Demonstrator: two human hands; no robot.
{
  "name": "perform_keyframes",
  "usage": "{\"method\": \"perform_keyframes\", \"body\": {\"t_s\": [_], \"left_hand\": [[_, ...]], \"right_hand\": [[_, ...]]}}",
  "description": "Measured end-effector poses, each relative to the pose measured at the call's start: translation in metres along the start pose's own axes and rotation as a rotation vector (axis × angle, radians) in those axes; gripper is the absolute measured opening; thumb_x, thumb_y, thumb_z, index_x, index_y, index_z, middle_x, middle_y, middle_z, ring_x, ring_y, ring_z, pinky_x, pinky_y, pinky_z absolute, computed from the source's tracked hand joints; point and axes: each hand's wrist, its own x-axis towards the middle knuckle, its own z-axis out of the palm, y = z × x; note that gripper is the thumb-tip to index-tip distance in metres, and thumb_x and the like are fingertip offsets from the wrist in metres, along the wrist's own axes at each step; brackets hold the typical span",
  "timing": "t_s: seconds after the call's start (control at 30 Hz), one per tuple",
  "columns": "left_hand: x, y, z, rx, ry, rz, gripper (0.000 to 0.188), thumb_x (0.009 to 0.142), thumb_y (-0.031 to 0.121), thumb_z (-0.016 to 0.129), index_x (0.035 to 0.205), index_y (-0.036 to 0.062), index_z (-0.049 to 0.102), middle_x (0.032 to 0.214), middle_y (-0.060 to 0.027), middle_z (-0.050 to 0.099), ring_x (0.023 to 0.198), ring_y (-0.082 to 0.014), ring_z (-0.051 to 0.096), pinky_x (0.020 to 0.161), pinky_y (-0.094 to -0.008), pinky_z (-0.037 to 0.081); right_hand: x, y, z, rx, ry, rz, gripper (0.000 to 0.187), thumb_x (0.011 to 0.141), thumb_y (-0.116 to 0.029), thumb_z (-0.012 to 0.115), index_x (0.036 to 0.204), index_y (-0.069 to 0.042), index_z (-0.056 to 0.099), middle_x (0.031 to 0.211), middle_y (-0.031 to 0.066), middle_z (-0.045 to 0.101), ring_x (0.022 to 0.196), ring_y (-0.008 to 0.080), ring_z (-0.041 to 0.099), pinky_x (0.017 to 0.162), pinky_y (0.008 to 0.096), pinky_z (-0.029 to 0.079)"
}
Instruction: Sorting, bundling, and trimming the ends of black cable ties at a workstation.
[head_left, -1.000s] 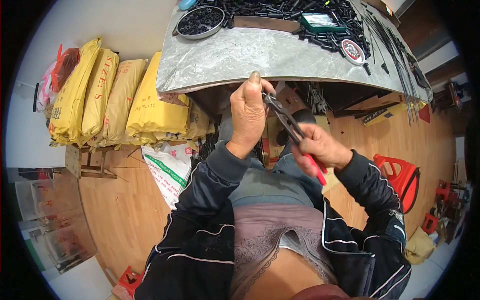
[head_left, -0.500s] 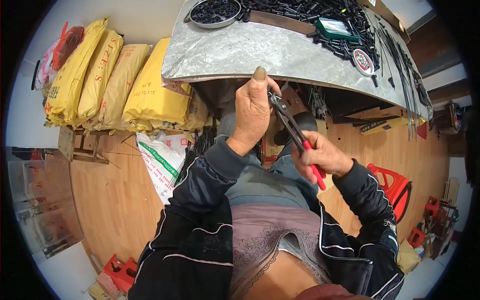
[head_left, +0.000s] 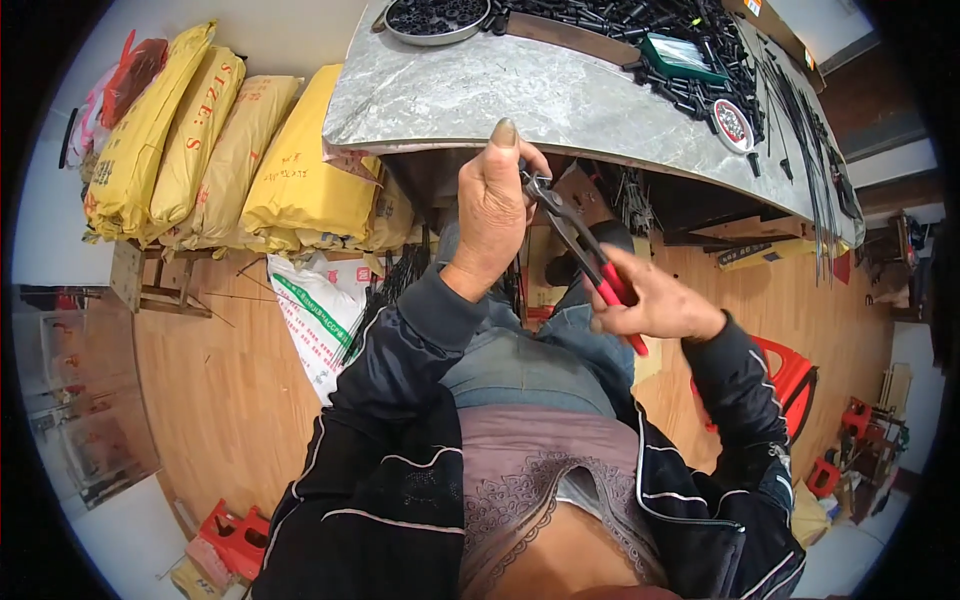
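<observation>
Head view: red-handled pliers (head_left: 585, 255) are gripped in the closed right hand (head_left: 655, 300), jaws raised to the left hand (head_left: 492, 205), which is curled shut around something small and unseen, held below the tabletop (head_left: 560, 100) edge for a steady bite.
</observation>
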Motion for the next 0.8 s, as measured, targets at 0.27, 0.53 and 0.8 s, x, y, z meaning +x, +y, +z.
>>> {"method": "perform_keyframes", "body": {"t_s": [0.27,0.53,0.8], "left_hand": [[0.002,-0.001,0.002,-0.013,0.006,0.041,0.061,0.098,0.055,0.031,0.078,0.0046,0.059,0.053,0.0044,0.043,0.042,-0.0027,0.039,0.04,-0.0173,0.031],[-0.005,-0.002,0.0,-0.057,0.054,-0.049,0.062,0.099,0.052,0.034,0.072,0.0022,0.06,0.056,0.0035,0.044,0.05,-0.0036,0.04,0.046,-0.021,0.03],[-0.005,-0.004,0.001,0.009,0.038,0.008,0.062,0.099,0.053,0.033,0.072,0.003,0.059,0.056,0.0026,0.048,0.049,-0.0043,0.043,0.046,-0.0209,0.033]], "right_hand": [[0.004,0.013,-0.001,0.084,0.125,-0.214,0.013,0.095,-0.017,0.051,0.099,-0.004,0.05,0.066,0.0092,0.059,0.047,0.0136,0.055,0.042,0.0252,0.043],[0.005,-0.007,-0.001,-0.65,0.298,-0.25,0.026,0.079,0.003,0.053,0.105,-0.003,0.05,0.081,0.0136,0.06,0.057,0.0239,0.059,0.051,0.0332,0.048],[0.003,0.008,0.012,-0.323,0.218,-0.085,0.023,0.096,-0.023,0.056,0.103,-0.001,0.056,0.07,0.0055,0.058,0.058,0.0142,0.057,0.051,0.0281,0.045]]}}
